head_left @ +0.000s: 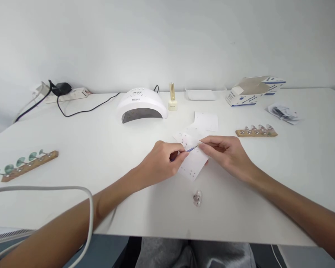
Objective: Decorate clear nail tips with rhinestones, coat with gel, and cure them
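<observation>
My left hand [163,160] is closed in a pinch on a thin blue tool [191,149] over the middle of the table. The tool's tip reaches the fingertips of my right hand [226,152], which are pinched together at it; whether they hold the tip or something tiny is too small to tell. Beneath both hands lie white sheets [191,167] dotted with small dark marks or pieces. Nearer the front edge rests a small clear piece [197,198] with dark spots.
A white lamp [142,102], a polish bottle [172,102], a clear tray [202,95] and an opened box [247,91] stand at the back. Wooden strips hold green pieces [30,163] left and clear pieces [257,132] right. A cable [91,212] crosses my left forearm.
</observation>
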Demonstrator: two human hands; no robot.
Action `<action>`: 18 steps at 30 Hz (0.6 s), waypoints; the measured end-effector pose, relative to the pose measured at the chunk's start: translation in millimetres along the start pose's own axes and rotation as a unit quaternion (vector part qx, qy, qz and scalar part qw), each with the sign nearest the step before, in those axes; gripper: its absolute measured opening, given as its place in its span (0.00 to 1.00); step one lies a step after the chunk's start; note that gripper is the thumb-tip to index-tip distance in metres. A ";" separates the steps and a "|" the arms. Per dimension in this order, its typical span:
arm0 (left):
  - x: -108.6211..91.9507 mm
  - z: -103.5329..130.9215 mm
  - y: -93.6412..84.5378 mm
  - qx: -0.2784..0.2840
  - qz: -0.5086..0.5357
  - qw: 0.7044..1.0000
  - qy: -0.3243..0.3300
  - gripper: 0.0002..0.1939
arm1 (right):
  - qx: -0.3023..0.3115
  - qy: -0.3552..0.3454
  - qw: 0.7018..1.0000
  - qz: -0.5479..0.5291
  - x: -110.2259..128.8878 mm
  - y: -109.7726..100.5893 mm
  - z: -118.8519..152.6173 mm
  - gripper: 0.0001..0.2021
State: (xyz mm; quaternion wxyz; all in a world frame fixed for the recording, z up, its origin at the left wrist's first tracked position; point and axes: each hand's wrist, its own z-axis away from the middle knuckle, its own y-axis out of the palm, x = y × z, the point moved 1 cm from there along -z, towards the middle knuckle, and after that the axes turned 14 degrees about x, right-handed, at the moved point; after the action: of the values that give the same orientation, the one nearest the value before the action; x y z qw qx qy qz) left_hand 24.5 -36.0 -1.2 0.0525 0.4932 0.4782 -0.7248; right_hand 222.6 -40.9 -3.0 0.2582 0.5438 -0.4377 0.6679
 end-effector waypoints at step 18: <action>0.0 -0.3 -4.4 -0.009 -0.001 1.000 -0.004 0.15 | 0.004 0.008 0.999 0.036 -3.8 -1.8 -2.4 0.12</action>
State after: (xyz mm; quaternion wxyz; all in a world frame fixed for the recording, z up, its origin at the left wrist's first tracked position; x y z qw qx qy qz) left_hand 22.3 -33.4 1.6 0.0580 0.4893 0.4845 -0.7228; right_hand 223.9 -37.5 -6.1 0.2357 0.5233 -0.4524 0.6826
